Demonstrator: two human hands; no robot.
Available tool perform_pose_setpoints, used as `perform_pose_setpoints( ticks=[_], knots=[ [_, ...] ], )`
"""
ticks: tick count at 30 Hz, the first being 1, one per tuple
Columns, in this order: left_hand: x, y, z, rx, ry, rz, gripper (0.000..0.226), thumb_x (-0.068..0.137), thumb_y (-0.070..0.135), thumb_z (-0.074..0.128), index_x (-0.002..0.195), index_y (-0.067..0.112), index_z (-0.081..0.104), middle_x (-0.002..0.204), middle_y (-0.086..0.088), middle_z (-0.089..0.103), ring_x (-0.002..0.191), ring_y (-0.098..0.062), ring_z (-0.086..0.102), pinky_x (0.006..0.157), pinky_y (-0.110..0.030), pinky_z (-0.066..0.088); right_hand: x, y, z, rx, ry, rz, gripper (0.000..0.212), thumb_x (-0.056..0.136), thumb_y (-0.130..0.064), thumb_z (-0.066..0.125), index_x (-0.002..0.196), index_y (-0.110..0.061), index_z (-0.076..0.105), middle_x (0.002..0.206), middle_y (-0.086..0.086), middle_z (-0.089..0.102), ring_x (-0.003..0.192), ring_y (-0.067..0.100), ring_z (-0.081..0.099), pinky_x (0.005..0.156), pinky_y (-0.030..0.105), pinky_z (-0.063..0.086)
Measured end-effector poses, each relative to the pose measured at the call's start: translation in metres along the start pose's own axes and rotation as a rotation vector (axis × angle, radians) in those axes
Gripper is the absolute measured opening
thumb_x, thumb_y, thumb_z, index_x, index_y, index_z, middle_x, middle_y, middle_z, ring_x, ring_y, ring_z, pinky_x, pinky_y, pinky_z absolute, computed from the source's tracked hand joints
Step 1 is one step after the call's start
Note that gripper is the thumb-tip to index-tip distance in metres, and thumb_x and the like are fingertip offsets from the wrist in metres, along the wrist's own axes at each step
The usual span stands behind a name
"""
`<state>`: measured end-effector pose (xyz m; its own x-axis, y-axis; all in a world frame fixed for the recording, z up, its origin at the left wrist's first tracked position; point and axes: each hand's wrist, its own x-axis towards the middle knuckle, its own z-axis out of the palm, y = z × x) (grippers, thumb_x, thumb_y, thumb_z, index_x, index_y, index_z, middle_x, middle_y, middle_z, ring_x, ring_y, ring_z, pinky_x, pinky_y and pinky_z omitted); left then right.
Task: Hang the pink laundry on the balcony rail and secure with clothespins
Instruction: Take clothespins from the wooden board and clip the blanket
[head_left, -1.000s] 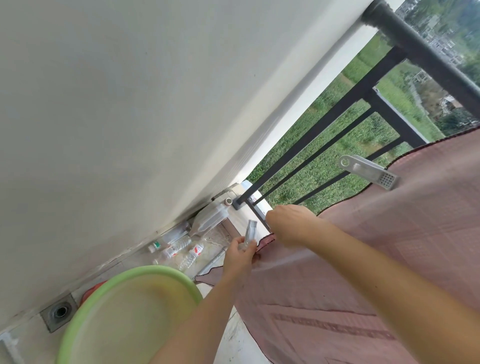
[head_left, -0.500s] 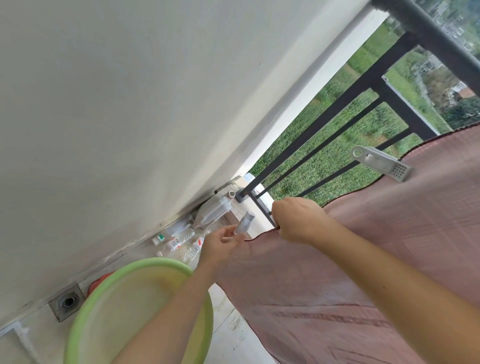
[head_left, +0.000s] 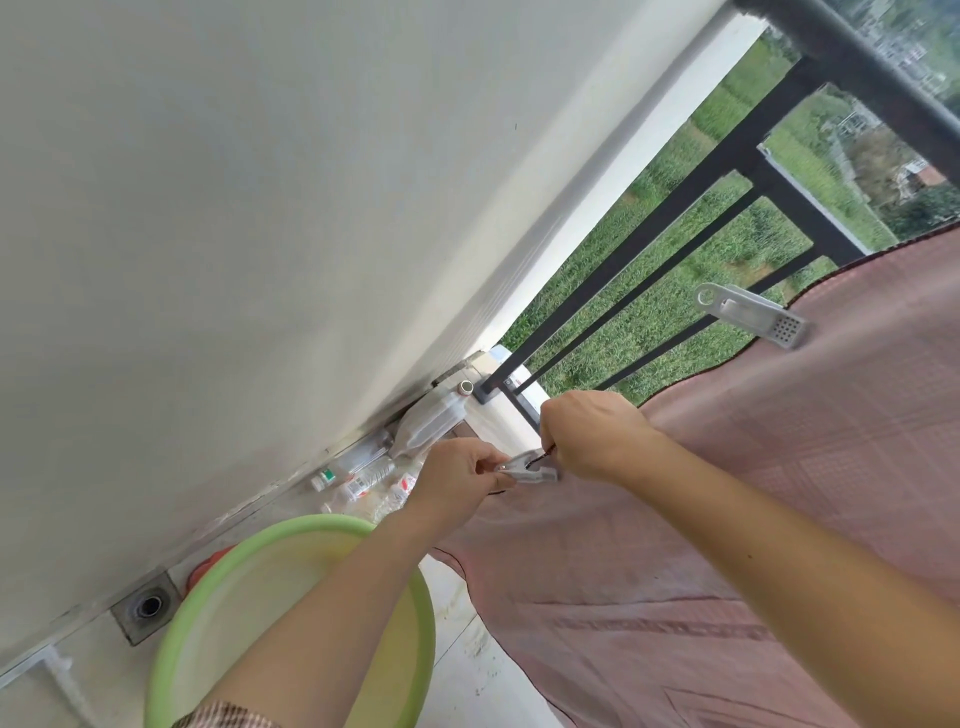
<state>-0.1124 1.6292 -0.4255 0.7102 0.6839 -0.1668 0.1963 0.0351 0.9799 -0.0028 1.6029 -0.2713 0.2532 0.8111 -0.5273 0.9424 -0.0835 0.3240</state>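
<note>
The pink laundry (head_left: 753, 493), a large sheet with a dark hem, hangs over the black balcony rail (head_left: 852, 67) and fills the right side. A grey clothespin (head_left: 748, 322) is clipped on its upper edge. My right hand (head_left: 592, 436) grips the sheet's lower left corner at a rail bar. My left hand (head_left: 462, 480) pinches a second, clear-grey clothespin (head_left: 530, 470) whose jaws sit at that corner, next to my right hand.
A light green basin (head_left: 234, 582) stands on the floor below my left arm. Several plastic bottles (head_left: 363, 478) and a clear jug (head_left: 431, 423) lie along the white wall. A floor drain (head_left: 148, 605) sits at the lower left. Fields lie beyond the rail.
My left hand has brought the clothespin from upright to level and moved it right, up against the sheet corner that my right hand holds. The view has shifted slightly.
</note>
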Motion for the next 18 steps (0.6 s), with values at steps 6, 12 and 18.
perform_pose_setpoints(
  ticks=[6,12,18],
  knots=[
    [0.018,-0.007,-0.016,0.359,-0.194,0.021,0.014,0.076,0.018,0.075,0.079,0.005,0.072,0.064,0.012,0.053,0.064,-0.008,0.045,0.058,-0.021,0.033,0.001,-0.001,0.0,-0.026,0.052,-0.05,0.039,0.069,0.012,0.044,0.055,-0.019,0.026,0.056,-0.002,0.026,0.066,0.024,0.034,0.043,0.026,0.02],
    [0.028,-0.006,-0.012,0.544,-0.284,0.026,0.019,0.081,0.02,0.071,0.066,0.013,0.06,0.068,0.002,0.046,0.067,-0.016,0.042,0.059,-0.028,0.033,-0.001,-0.001,0.003,-0.102,0.104,-0.103,0.037,0.061,0.017,0.041,0.054,-0.017,0.028,0.056,-0.002,0.024,0.063,0.024,0.033,0.045,0.026,0.023],
    [0.03,-0.005,-0.014,0.558,-0.273,0.033,0.021,0.087,0.009,0.062,0.107,0.001,0.065,0.092,-0.007,0.053,0.091,-0.024,0.054,0.073,-0.028,0.04,0.001,0.0,0.006,-0.129,0.111,-0.107,0.041,0.062,0.018,0.044,0.053,-0.017,0.025,0.056,0.0,0.024,0.064,0.023,0.033,0.046,0.026,0.021]
  ],
)
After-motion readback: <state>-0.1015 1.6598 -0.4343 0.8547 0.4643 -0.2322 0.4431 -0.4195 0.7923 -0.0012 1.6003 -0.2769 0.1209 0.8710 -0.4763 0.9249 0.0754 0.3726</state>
